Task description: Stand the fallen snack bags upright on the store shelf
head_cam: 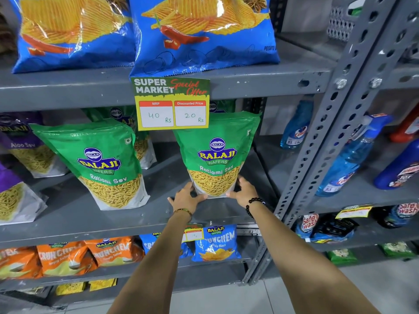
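A green Ratlami Sev bag [216, 152] stands upright on the grey middle shelf [74, 214], right of centre. My left hand [186, 197] grips its lower left corner and my right hand [243, 189] grips its lower right corner. A second green Ratlami Sev bag [95, 162] stands to the left, leaning a little to the left. Behind it another green bag [123, 116] is partly hidden. Purple Aloo Sev bags [25, 146] stand at the far left.
A price card [171, 103] hangs from the upper shelf edge just above the held bag. Blue chip bags [204, 32] fill the top shelf. Orange and blue Crunchem bags [215, 243] sit below. Blue cleaner bottles [349, 159] stand past the grey upright post [322, 141].
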Motion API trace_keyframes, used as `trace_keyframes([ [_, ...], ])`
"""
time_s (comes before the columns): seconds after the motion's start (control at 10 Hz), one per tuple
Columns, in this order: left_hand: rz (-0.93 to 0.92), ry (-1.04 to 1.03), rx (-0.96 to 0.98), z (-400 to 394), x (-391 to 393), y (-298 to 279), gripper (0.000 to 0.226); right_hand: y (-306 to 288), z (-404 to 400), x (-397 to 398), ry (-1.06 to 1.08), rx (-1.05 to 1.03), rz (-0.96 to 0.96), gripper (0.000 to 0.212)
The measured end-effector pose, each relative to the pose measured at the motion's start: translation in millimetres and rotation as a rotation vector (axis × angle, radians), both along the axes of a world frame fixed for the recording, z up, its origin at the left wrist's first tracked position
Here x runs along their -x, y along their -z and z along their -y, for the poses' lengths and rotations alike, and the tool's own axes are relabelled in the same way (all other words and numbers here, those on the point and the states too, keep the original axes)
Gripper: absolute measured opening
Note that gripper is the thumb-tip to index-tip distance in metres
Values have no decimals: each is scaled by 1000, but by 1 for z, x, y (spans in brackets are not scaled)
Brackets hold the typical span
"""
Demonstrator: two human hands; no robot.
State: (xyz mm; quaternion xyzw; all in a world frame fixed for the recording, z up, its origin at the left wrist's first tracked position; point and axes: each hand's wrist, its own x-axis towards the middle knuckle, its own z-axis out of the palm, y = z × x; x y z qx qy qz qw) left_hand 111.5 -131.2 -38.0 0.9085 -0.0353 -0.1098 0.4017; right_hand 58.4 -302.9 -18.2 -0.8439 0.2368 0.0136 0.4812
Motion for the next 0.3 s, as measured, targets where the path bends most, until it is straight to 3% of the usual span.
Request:
trace_keyframes([
  [0.2,-5,22,-34,-2,3,-4,51,3,-1,2,17,3,14,62],
  [0.3,17,72,-96,-8,7,2,70,6,-8,10,21,55,5,68],
])
